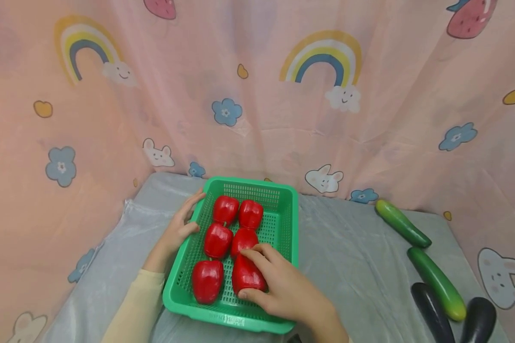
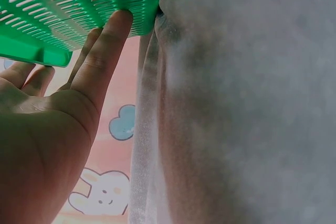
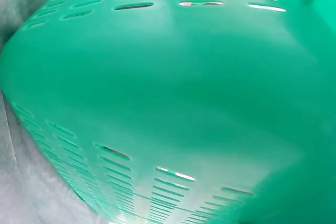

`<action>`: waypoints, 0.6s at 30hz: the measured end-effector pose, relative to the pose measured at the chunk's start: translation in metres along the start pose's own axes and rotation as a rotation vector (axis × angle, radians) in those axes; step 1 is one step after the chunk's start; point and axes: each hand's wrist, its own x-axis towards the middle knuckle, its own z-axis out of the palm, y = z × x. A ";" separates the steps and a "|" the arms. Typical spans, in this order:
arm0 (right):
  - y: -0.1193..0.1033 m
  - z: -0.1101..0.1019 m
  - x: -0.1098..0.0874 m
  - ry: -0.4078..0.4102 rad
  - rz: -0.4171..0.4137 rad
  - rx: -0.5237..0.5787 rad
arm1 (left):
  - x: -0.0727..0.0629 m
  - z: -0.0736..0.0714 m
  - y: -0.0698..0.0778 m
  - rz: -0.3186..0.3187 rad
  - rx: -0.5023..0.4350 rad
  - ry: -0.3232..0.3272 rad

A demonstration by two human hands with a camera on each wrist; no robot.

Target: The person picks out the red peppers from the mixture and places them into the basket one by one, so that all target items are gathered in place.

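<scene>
A green plastic basket [image 1: 295,224] with slotted walls stands on the grey cloth, and several glossy red bell peppers [image 1: 208,281] lie in it in two columns. My right hand [image 1: 283,286] reaches over the near right side and grips the front right bell pepper [image 1: 248,275] between thumb and fingers, at the basket floor. Along the left wall, my left hand [image 1: 181,227] rests with its fingers extended against the outside. In the left wrist view the straight fingers [image 2: 100,61] touch the slotted wall. The right wrist view shows the basket's outer corner [image 3: 173,87]; the hand is out of sight there.
Two cucumbers [image 1: 403,224] and two dark eggplants [image 1: 431,312] lie on the grey cloth [image 1: 347,257] at the right. A pink patterned curtain [image 1: 257,143] hangs behind the table and at both sides.
</scene>
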 end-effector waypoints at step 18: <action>-0.008 0.014 0.009 -0.040 -0.005 -0.046 | 0.001 0.000 0.002 0.000 0.010 0.002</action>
